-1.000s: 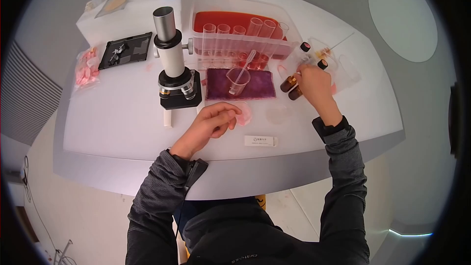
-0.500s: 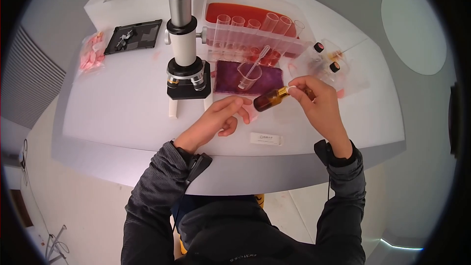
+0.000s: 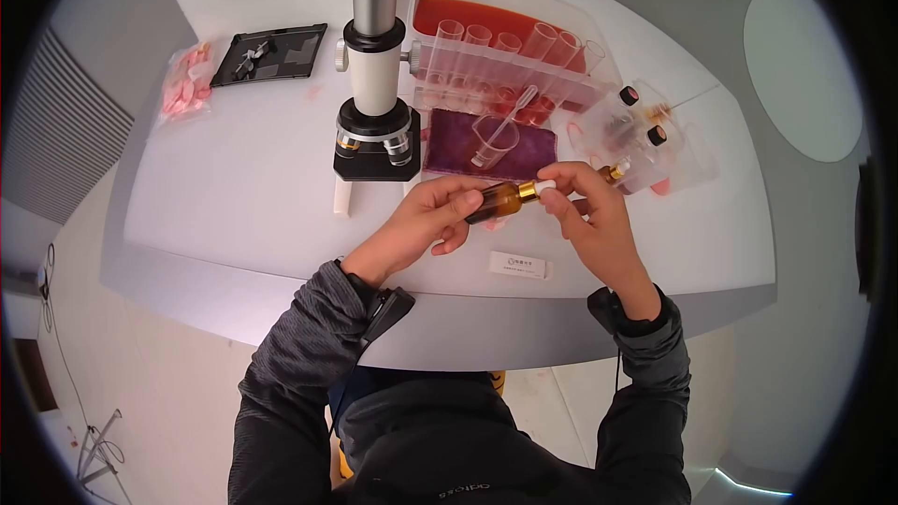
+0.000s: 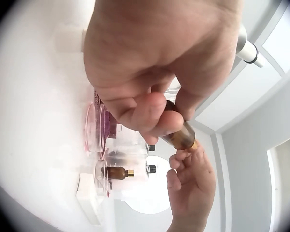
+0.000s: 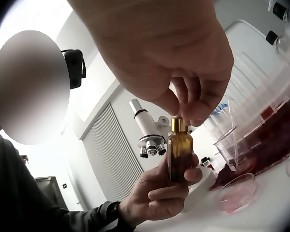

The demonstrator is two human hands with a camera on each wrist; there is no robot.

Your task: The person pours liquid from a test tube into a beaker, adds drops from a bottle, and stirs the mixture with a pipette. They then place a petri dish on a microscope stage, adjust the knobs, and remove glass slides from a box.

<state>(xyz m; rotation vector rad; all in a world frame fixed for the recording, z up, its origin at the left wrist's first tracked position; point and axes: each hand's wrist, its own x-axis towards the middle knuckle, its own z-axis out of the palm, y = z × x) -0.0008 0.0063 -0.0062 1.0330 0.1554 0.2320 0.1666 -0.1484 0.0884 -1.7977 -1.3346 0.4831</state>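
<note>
An amber glass dropper bottle with a gold collar is held above the near part of the table, tilted in the head view. My left hand grips its body between thumb and fingers. At the other end, my right hand pinches the white dropper top. The right wrist view shows the bottle with dark liquid inside and the right fingertips right at its top. Below it lies a petri dish with something pink in it, mostly covered by the hands in the head view.
A microscope stands left of a purple mat, which bears a plastic beaker holding a pipette. Behind are test tubes and a tub of red liquid. Another amber bottle and a white box are nearby.
My right hand has brought an amber dropper bottle from the right side to the middle. My left hand has taken hold of its body, and the right fingers have shifted onto its top.
</note>
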